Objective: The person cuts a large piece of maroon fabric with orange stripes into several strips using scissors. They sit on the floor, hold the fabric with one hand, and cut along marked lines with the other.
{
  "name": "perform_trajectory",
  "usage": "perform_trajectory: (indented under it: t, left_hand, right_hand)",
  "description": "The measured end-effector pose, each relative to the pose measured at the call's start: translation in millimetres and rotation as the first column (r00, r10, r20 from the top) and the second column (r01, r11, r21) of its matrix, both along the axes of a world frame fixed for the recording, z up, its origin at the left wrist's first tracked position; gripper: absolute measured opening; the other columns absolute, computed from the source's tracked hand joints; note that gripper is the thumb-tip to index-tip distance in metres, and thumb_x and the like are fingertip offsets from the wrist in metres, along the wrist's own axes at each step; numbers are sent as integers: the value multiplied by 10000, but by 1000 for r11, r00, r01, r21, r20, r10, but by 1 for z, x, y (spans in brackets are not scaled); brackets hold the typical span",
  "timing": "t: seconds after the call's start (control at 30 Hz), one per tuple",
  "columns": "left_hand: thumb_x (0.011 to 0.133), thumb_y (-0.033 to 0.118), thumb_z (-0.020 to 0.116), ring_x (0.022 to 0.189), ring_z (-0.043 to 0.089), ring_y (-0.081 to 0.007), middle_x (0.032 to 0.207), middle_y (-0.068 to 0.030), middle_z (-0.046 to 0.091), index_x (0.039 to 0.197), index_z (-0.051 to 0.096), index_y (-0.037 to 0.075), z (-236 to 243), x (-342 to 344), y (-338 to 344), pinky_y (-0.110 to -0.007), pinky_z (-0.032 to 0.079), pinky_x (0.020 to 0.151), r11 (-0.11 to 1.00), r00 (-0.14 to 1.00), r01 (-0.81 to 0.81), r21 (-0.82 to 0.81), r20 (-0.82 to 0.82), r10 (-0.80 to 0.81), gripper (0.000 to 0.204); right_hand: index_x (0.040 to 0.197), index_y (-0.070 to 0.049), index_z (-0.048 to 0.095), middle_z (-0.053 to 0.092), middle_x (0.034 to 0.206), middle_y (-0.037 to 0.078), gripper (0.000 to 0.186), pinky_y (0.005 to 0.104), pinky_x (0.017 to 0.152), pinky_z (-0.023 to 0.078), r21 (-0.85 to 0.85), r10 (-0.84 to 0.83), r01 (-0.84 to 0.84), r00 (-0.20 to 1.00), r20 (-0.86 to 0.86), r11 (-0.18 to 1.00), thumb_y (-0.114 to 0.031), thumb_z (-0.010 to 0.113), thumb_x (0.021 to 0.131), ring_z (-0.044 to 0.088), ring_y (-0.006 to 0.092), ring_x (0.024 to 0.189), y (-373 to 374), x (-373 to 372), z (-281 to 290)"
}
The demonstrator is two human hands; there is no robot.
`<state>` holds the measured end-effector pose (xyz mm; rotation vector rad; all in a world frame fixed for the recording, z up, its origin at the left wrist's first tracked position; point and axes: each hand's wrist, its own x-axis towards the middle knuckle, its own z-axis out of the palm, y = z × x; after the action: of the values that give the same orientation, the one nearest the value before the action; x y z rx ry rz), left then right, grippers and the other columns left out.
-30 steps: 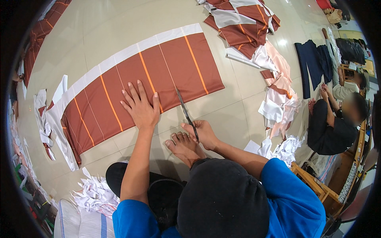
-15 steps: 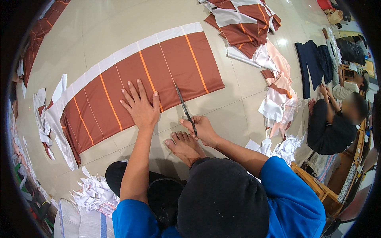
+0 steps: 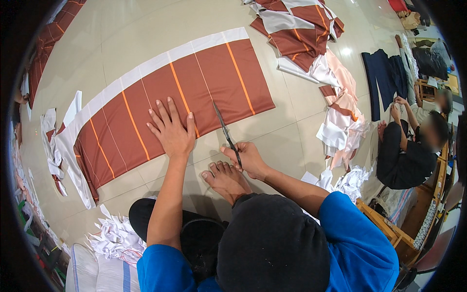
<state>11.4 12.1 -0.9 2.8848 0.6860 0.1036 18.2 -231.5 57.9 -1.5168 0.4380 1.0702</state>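
A long brown fabric panel (image 3: 258, 82) with orange and pale stripes and a white band (image 3: 146, 68) along its far edge lies on the tiled floor. My left hand (image 3: 171, 131) rests flat on it, fingers spread, left of an orange stripe. My right hand (image 3: 245, 158) grips the handles of long dark scissors (image 3: 221, 119), whose blades reach over the panel's near edge onto a thin pale line. Whether the blades are parted is hard to tell. My bare foot (image 3: 226, 180) is just below my right hand.
Crumpled brown, white and peach fabrics (image 3: 343, 97) lie right, more cloth (image 3: 58, 155) far left, white scraps (image 3: 116, 233) and sacks (image 3: 85, 272) lower left. At right a person in black (image 3: 404, 165) sits by navy cloth (image 3: 377, 87), another person behind; a wooden frame (image 3: 384, 224) stands lower right.
My right hand and the scissors have shifted slightly away from me, up along the pale line. The person in black has moved their hands. My left hand has stayed in place.
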Motion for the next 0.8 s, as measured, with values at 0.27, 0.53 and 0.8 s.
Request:
perform_trajectory:
  t: [0.27, 0.53, 0.8]
  left_hand:
    - [1148, 606, 458, 1712, 124, -530, 1881, -205, 178, 1821, 240, 164, 3, 1, -1, -730, 96, 1346, 1000, 1000, 1, -4, 1, -1, 835]
    - [1129, 624, 450, 1718, 93, -525, 1881, -213, 163, 1820, 232, 145, 2, 1, 0, -721, 69, 1352, 1000, 999, -1, -12, -32, 0, 869]
    - [1133, 616, 453, 1717, 93, -527, 1883, -211, 157, 1821, 229, 147, 1, 1, 0, -722, 68, 1352, 1000, 1000, 4, -2, -26, -4, 862]
  right_hand:
    - [849, -61, 633, 564, 626, -10, 431, 270, 444, 353, 0, 27, -27, 998, 61, 1000, -388, 865, 1009, 486, 66, 481, 9, 15, -2]
    - [786, -53, 624, 578, 607, 17, 482, 278, 430, 364, 22, -42, 41, 998, 42, 999, -399, 908, 964, 501, 84, 464, 16, 21, -3]
    - [764, -43, 633, 600, 598, 33, 503, 282, 420, 377, 10, -25, 25, 998, 61, 1000, -411, 920, 952, 519, 93, 452, 15, 19, -9]
